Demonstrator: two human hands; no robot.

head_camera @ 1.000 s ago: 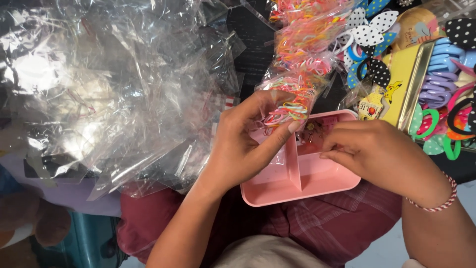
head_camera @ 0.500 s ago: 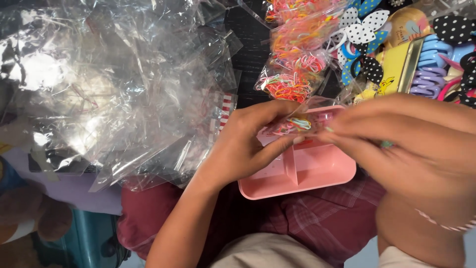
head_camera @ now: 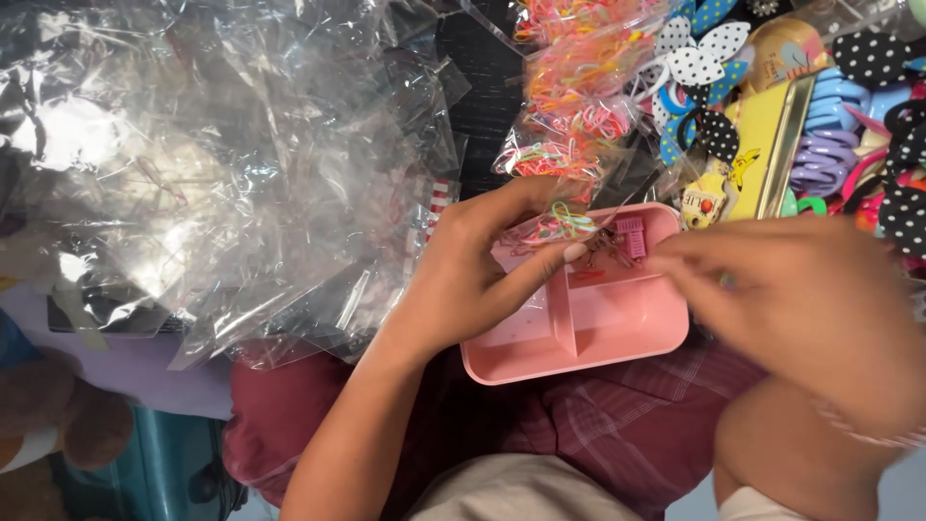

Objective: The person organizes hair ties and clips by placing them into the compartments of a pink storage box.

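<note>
- One pink divided tray (head_camera: 617, 333) lies on the lap, showing three compartments.
- Left hand (head_camera: 473, 275) pinches one small clear packet of coloured elastic bands (head_camera: 555, 227) over the tray.
- Right hand (head_camera: 810, 309) is blurred; its grip cannot be told.

Bare forearms, maroon plaid shirt, thin beaded bracelet (head_camera: 858, 429) on right wrist

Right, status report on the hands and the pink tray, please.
Left hand pinching small packet of bands over pink tray. Right hand blurred beside, grip unclear. Cellophane bags piled left.
</note>
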